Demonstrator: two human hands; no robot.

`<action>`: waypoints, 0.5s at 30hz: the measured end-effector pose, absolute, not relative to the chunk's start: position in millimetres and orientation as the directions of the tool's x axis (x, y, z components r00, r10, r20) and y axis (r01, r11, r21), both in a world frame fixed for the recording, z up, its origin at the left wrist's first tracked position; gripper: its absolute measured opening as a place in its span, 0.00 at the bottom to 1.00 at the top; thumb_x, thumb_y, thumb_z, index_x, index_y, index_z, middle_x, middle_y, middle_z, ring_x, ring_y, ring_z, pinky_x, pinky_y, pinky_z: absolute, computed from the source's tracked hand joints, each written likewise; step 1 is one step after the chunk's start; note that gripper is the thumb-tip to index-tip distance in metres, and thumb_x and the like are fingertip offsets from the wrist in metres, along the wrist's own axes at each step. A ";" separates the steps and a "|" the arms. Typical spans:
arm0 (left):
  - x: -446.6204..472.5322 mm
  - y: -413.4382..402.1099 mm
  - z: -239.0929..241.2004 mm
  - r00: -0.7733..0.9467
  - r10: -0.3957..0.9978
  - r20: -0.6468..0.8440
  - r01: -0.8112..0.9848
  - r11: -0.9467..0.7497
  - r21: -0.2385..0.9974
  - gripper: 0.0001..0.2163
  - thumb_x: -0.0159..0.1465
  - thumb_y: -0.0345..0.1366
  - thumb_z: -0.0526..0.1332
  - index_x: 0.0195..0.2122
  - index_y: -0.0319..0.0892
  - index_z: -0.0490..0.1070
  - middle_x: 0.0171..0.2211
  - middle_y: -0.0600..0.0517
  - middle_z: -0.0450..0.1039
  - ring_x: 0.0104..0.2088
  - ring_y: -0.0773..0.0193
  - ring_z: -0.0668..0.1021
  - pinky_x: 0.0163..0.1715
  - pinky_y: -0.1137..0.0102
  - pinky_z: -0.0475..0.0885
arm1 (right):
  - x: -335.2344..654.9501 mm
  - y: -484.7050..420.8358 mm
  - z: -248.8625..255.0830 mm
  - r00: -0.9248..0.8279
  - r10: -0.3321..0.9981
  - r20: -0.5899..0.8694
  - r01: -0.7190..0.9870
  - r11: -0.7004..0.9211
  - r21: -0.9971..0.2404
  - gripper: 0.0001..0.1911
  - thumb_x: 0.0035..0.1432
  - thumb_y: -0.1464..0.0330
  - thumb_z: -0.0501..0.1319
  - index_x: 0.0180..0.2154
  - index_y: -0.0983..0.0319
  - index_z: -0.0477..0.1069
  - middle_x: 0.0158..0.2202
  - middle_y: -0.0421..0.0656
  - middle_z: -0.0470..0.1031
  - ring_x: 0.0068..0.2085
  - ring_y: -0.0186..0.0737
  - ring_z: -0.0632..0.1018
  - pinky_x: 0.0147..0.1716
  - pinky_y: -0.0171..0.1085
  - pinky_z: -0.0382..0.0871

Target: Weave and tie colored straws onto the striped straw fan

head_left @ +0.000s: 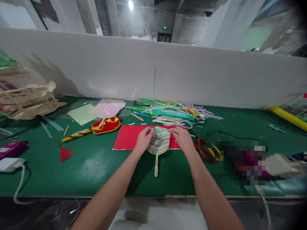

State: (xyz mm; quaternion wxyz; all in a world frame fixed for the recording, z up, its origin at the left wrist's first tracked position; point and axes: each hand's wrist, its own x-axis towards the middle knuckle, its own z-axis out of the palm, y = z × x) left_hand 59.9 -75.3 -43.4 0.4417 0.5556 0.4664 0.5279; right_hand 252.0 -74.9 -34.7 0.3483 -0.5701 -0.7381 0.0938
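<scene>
A small round fan with pastel stripes lies in front of me, its twisted handle pointing toward me. Across its top edge runs a thin teal pipe cleaner, with a curled green piece on the fan's face beneath it. My left hand pinches the pipe cleaner at the fan's upper left. On the other side, my right hand has closed fingertips on the strip's right end. Under the fan is a red board; both hands are above it.
Behind the board lies a pile of pipe cleaners. A red-and-yellow fan with a tassel and a lilac fan shape lie left. Glue gun-like clutter is blurred at right, near red-handled scissors. A white adapter sits far left.
</scene>
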 end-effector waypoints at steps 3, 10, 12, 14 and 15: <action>58.9 -74.2 -48.8 0.029 0.982 0.188 0.137 -0.191 0.972 0.08 0.53 0.40 0.60 0.29 0.40 0.71 0.24 0.52 0.73 0.27 0.66 0.74 0.29 0.73 0.66 | 252.2 -76.0 -39.6 -0.102 0.910 0.403 0.754 0.335 -0.565 0.12 0.54 0.67 0.54 0.36 0.58 0.75 0.30 0.43 0.73 0.22 0.32 0.69 0.24 0.34 0.60; 59.0 -74.3 -48.0 0.011 0.981 0.194 0.135 -0.194 0.972 0.07 0.54 0.38 0.58 0.28 0.39 0.70 0.24 0.52 0.73 0.27 0.67 0.73 0.28 0.74 0.65 | 246.4 -77.2 -43.7 -0.099 0.893 0.440 0.678 0.384 -0.627 0.14 0.56 0.65 0.52 0.39 0.58 0.74 0.31 0.41 0.71 0.21 0.30 0.69 0.29 0.35 0.65; 59.9 -74.5 -46.4 -0.001 0.981 0.195 0.096 -0.194 0.976 0.07 0.54 0.38 0.58 0.27 0.39 0.70 0.23 0.52 0.72 0.26 0.67 0.73 0.28 0.74 0.65 | 243.2 -77.8 -42.6 -0.072 0.858 0.508 0.645 0.428 -0.632 0.15 0.56 0.66 0.53 0.44 0.56 0.71 0.37 0.43 0.71 0.30 0.35 0.73 0.33 0.36 0.67; 60.5 -74.2 -45.1 -0.030 0.980 0.196 0.061 -0.194 0.979 0.08 0.54 0.38 0.59 0.27 0.39 0.70 0.23 0.52 0.72 0.26 0.67 0.73 0.29 0.74 0.65 | 239.2 -79.6 -41.0 -0.059 0.834 0.549 0.591 0.473 -0.653 0.17 0.56 0.66 0.52 0.47 0.55 0.68 0.45 0.45 0.68 0.35 0.36 0.72 0.34 0.36 0.68; 60.6 -74.0 -44.6 -0.053 0.979 0.195 0.046 -0.192 0.980 0.08 0.54 0.38 0.59 0.26 0.39 0.70 0.23 0.52 0.72 0.26 0.67 0.73 0.29 0.73 0.65 | 237.1 -81.0 -39.9 -0.059 0.834 0.549 0.557 0.484 -0.675 0.17 0.56 0.66 0.52 0.48 0.54 0.67 0.48 0.45 0.66 0.34 0.35 0.72 0.33 0.36 0.68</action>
